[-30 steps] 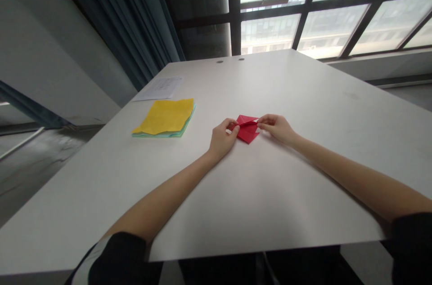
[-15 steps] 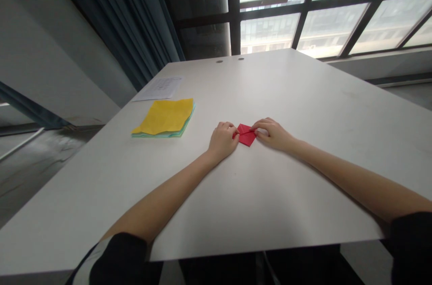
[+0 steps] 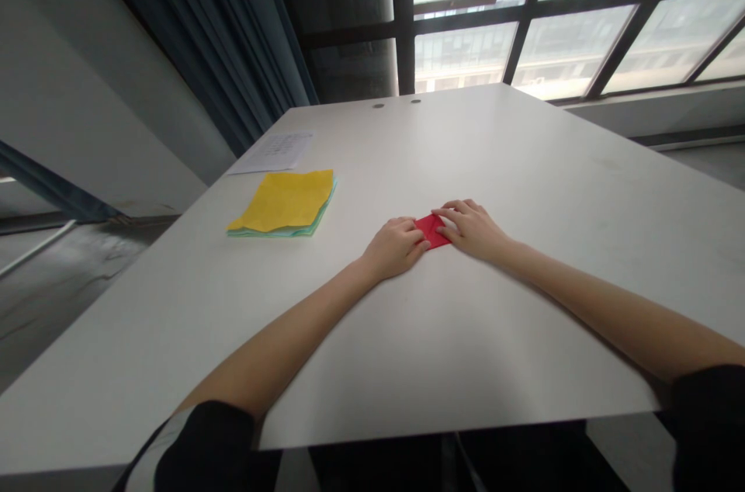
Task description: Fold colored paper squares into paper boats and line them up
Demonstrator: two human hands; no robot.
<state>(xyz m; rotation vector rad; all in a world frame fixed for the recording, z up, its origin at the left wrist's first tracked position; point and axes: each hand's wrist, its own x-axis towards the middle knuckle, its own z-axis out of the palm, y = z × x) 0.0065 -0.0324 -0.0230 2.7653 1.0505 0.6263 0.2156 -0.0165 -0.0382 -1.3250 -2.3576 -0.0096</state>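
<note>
A small folded piece of red paper (image 3: 431, 230) lies on the white table between my hands, with crease lines on its top. My left hand (image 3: 398, 245) grips its left side, fingers bent and thumb along the near edge. On the other side, my right hand (image 3: 469, 228) has its fingertips at the paper's far edge and right side, with fingers curled. Parts of the paper are hidden under the fingers of both hands.
A stack of coloured paper with a yellow sheet (image 3: 288, 201) on top sits to the left on the white table (image 3: 372, 360). Behind it lies a printed white sheet (image 3: 273, 153). A blue curtain (image 3: 233, 34) and windows stand beyond the table.
The red paper has been turned, and its outline now looks more rectangular. My left hand has moved slightly right and nearer; my right hand has shifted slightly.
</note>
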